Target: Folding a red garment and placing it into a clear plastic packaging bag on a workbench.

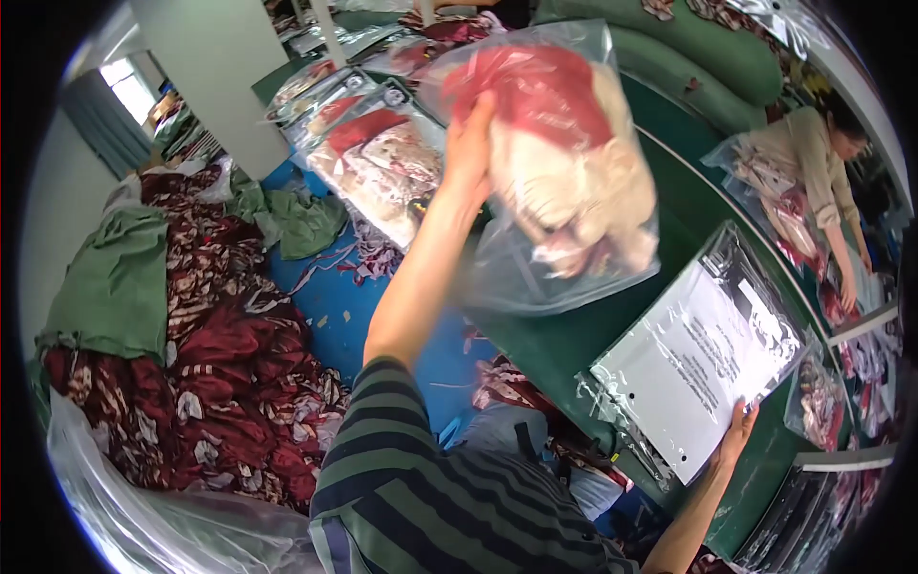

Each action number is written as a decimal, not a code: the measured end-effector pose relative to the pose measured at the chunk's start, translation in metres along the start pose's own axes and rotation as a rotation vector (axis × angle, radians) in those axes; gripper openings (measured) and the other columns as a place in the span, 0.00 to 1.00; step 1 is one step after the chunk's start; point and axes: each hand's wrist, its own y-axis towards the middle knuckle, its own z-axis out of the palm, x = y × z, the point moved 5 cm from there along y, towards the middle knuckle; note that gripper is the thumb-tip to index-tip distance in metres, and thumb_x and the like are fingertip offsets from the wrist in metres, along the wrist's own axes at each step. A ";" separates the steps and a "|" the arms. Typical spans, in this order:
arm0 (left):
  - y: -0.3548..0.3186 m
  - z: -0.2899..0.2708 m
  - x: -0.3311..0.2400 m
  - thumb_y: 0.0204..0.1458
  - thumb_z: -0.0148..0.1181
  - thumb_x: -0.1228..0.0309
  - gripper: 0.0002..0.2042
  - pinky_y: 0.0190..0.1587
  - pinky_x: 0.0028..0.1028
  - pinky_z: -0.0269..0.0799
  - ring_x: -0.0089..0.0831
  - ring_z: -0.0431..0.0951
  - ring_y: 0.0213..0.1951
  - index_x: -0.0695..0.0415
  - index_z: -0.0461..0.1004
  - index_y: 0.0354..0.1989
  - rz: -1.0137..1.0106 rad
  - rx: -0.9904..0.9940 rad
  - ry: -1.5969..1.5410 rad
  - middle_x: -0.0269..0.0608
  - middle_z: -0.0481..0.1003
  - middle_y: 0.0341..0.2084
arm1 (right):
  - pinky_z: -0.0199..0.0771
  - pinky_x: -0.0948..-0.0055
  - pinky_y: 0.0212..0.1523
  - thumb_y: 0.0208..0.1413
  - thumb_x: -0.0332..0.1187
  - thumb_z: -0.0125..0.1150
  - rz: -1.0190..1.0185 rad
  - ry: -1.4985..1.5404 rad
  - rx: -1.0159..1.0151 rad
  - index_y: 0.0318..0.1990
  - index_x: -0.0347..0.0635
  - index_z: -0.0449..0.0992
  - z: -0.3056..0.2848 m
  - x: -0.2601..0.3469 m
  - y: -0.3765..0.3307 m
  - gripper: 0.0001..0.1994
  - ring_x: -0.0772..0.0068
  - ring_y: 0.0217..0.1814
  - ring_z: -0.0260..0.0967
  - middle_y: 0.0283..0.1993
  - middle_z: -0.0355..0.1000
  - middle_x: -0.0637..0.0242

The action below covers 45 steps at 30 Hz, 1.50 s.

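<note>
My left hand (470, 148) is closed on the left side of a clear plastic bag (564, 163), holding it up above the green table. Folded red and cream cloth fills that bag. My right hand (734, 430) grips the near right edge of a stack of flat plastic bags (693, 359) with white printed faces, lying on the table. Part of its fingers is hidden by the bag edge.
Bagged garments (382, 158) lie on the table's far left end. A heap of dark red patterned cloth (229, 383) and green cloth (105, 282) covers the left side. Across the table at right, another person (813, 172) reaches toward bagged clothes. Green rolls (669, 57) stand behind.
</note>
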 end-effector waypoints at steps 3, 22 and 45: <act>-0.043 -0.088 -0.061 0.59 0.63 0.58 0.21 0.40 0.23 0.76 0.26 0.80 0.37 0.62 0.76 0.52 -0.020 0.019 -0.069 0.41 0.81 0.41 | 0.67 0.79 0.56 0.68 0.34 0.56 0.004 0.032 0.166 0.69 0.44 0.61 0.079 0.013 0.029 0.24 0.76 0.55 0.67 0.60 0.70 0.62; -0.151 -0.247 -0.172 0.67 0.49 0.68 0.12 0.50 0.27 0.74 0.29 0.77 0.44 0.58 0.72 0.53 0.561 -0.524 0.047 0.42 0.76 0.45 | 0.65 0.52 0.63 0.61 0.46 0.58 -1.064 -0.599 1.014 0.69 0.53 0.63 0.696 0.095 -0.055 0.29 0.41 0.66 0.61 0.67 0.62 0.53; 0.097 -0.193 -0.128 0.65 0.54 0.53 0.24 0.31 0.25 0.79 0.32 0.79 0.29 0.64 0.72 0.54 0.384 -0.415 0.186 0.48 0.78 0.42 | 0.37 0.41 0.74 0.64 0.59 0.45 -0.963 -1.087 0.715 0.69 0.44 0.62 0.621 -0.012 -0.152 0.34 0.34 0.76 0.41 0.75 0.46 0.39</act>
